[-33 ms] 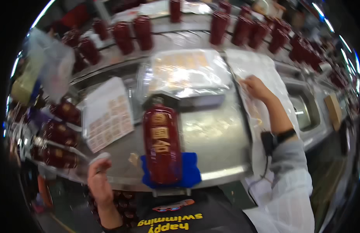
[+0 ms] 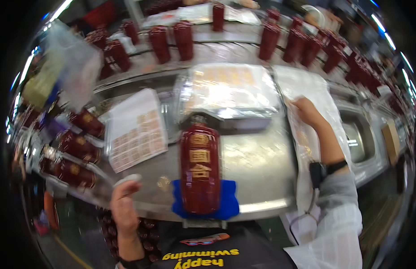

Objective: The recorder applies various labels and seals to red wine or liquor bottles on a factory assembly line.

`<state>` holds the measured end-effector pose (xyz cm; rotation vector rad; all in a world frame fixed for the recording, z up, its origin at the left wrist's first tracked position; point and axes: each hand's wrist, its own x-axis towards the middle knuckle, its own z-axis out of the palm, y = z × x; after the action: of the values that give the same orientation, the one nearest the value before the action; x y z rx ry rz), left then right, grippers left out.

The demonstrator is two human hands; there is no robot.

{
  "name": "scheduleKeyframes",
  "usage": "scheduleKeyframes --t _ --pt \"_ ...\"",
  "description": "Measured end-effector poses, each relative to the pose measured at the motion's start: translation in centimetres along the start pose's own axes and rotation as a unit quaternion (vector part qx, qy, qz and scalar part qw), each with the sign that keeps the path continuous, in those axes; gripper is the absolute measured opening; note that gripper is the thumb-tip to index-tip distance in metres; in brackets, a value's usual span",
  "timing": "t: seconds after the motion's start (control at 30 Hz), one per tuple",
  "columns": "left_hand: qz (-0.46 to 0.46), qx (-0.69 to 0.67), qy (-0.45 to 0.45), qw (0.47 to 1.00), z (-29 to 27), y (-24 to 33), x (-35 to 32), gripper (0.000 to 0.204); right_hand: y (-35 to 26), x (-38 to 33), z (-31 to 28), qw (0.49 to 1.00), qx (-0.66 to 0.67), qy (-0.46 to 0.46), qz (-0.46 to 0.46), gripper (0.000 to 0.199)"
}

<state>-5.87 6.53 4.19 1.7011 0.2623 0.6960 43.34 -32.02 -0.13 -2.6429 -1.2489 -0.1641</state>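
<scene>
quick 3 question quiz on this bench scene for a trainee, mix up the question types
1. True or false: the dark red bottle in front of the person stands upright on the metal bench.
2. Which hand reaches to the strip of clear film at the bench's far side?
A. left hand
B. right hand
C. neither
3. Fill in: the bottle rests on a ___ coloured cloth.

Key:
1. False, it lies on its side, neck pointing away from the person.
2. B
3. blue
</scene>
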Motion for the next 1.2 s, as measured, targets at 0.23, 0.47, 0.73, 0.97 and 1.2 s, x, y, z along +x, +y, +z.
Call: scheduleKeyframes --t 0.23,0.47,0.73,0.97,1.2 --pt "-0.087 -0.006 -0.089 0.992 3.4 -1.6 -1.3 0.041 0.9 0.8 -0.6 0.999 -0.013 -0.02 0.022 0.062" --pt "-0.078 0.033 -0.061 0.995 3.1 -3.5 -1.2 0.045 -0.2 4.3 -2.2 0.993 0.02 -0.077 0.088 0.027" --pt "-0.061 0.038 -0.06 0.996 3.7 -3.1 -1.4 0.056 -2.3 2.8 -1.9 0.995 0.023 -0.072 0.064 0.027" --pt "-0.065 0.055 -0.067 0.994 3.3 -3.1 -1.5 0.055 -2.7 5.1 -2.0 0.997 -0.007 -0.031 0.064 0.051" --pt "-0.077 0.035 -0.054 0.995 3.0 -3.4 -1.6 0.049 -2.8 6.4 -3.0 0.995 -0.001 -0.099 -0.005 0.014"
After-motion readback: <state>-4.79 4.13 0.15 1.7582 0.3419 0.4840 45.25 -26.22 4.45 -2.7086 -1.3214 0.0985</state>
